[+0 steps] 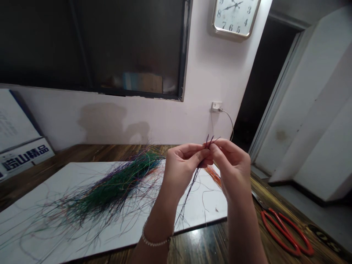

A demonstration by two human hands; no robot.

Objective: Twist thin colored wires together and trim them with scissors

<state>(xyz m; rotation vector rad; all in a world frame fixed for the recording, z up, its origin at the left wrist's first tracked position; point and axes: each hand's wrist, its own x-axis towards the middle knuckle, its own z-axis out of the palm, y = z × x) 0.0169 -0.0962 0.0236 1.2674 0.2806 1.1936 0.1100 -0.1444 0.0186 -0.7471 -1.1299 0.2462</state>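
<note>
My left hand [183, 163] and my right hand [229, 157] meet fingertip to fingertip above a white board. Between them they pinch a thin bundle of dark wires [193, 179]; its short ends stick up past the fingers and its long ends hang down under my left hand. Both hands are closed, with thumbs pressed against the forefingers. Left of them, a large tangled heap of green, purple and multicoloured wires [118, 183] lies across the board. Some orange wires [213, 174] lie behind my right hand, partly hidden by it.
Red-handled scissors [286, 231] lie on the wooden table [200, 242], right of my right forearm. The white board [74, 168] carries the wires. A white box with blue lettering [24, 157] stands at left. On the wall are a clock [235, 16] and a socket with a plugged cable [216, 106].
</note>
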